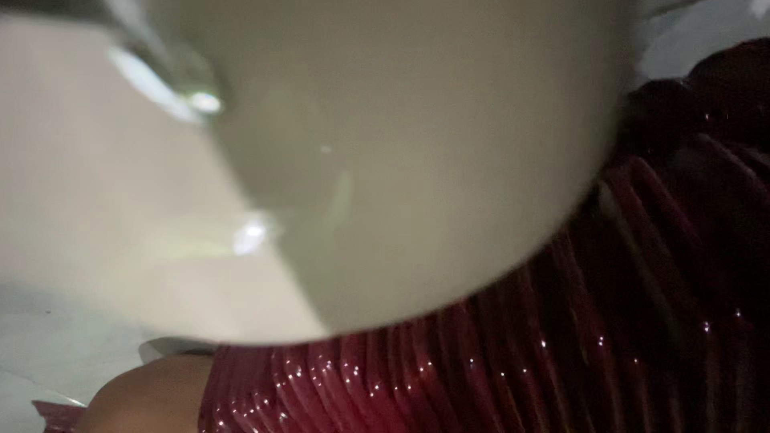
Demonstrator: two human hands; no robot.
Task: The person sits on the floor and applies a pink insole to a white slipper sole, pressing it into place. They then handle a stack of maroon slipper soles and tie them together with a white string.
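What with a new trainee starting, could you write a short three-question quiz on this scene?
1. True or false: the blurred pale rounded object fills most of the view.
2. What colour is the pleated shiny fabric? A green, B dark red, C blue.
3. Fill in: a patch of bare skin shows at the bottom ____ edge.
Key: 1 true; 2 B; 3 left.

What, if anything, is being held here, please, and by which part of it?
It cannot be told. A large, pale, rounded object fills the blurred view, above ribbed, shiny red material; a patch of skin shows at the bottom, but no hand or grip is visible.
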